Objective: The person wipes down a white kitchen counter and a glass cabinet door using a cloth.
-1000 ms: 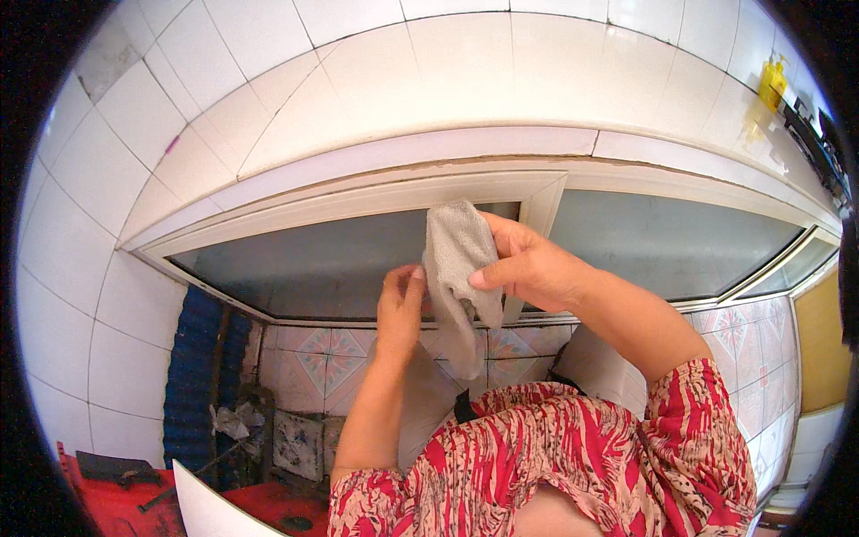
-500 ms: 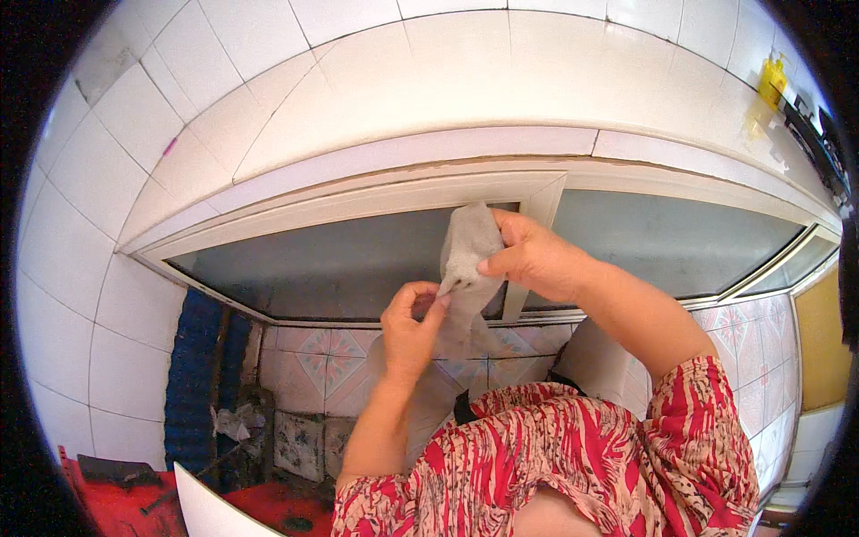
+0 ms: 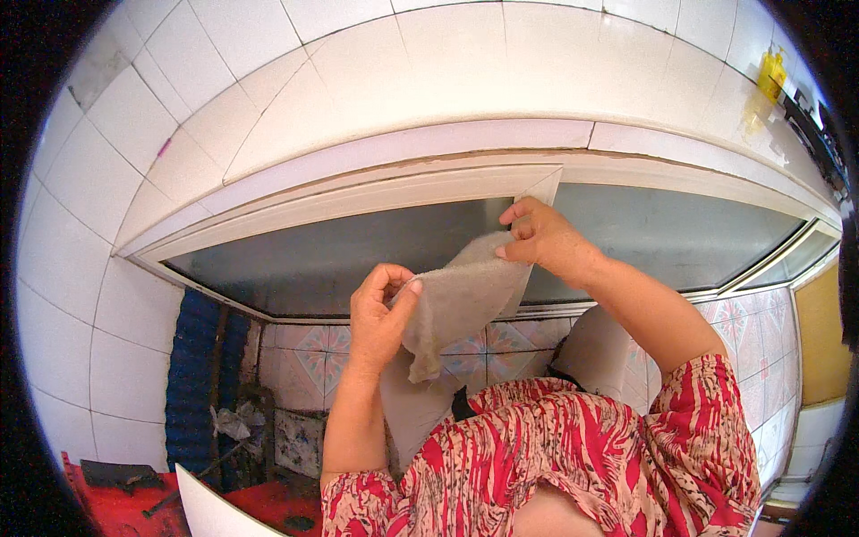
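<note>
The left hand (image 3: 376,313) pinches one corner of a grey cloth (image 3: 467,300) between thumb and forefinger, and the right hand (image 3: 548,240) has the opposite end nipped between its thumb and bent fingers. The cloth hangs in front of the bench (image 3: 447,76), lower than its front edge, with its top edge stretched slantwise between the two hands and a narrow tail drooping at the left. Under the bench, a left glass pane (image 3: 313,264) and a right glass pane (image 3: 667,237) sit in a cream frame (image 3: 394,192); the cloth is in front of where they meet. On the bench, at its far right, stands a yellow pump bottle (image 3: 770,76), near a black appliance (image 3: 816,139) only partly in view. Below the bench's left end are a dark blue corrugated sheet (image 3: 191,367) and a crumpled plastic bag (image 3: 235,421). Patterned floor tiles (image 3: 295,367) lie below the bench.
</note>
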Tool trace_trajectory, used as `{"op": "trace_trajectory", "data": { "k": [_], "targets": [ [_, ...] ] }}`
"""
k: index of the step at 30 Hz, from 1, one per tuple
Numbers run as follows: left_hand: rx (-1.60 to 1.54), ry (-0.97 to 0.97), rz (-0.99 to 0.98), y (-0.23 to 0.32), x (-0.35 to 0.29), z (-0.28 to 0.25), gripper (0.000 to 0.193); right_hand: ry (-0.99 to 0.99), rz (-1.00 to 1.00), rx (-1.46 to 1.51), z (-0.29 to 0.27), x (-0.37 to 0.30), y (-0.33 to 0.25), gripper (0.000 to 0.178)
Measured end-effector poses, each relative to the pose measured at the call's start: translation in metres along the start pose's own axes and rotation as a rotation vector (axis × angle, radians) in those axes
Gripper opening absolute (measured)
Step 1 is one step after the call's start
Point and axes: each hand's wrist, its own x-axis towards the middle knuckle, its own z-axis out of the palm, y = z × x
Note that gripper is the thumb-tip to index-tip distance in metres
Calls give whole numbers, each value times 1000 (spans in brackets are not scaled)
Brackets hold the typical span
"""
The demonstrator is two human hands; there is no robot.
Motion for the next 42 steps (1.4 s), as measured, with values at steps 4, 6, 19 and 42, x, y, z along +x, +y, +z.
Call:
{"op": "trace_trajectory", "data": {
  "k": [4,6,19,42],
  "targets": [
    [16,-19,-74,2,0,-4,10,-123,-109,131,0,2,4,43],
    [57,-9,-44,1,2,-5,11,-181,-142,-16,0,-7,-3,34],
    [18,-240,-45,-14,-10,14,19,57,-601,-287,-23,-54,-70,10],
    [344,477,298,165,31,-119,21,327,-696,-401,-106,-74,-121,16]
  ]
}}
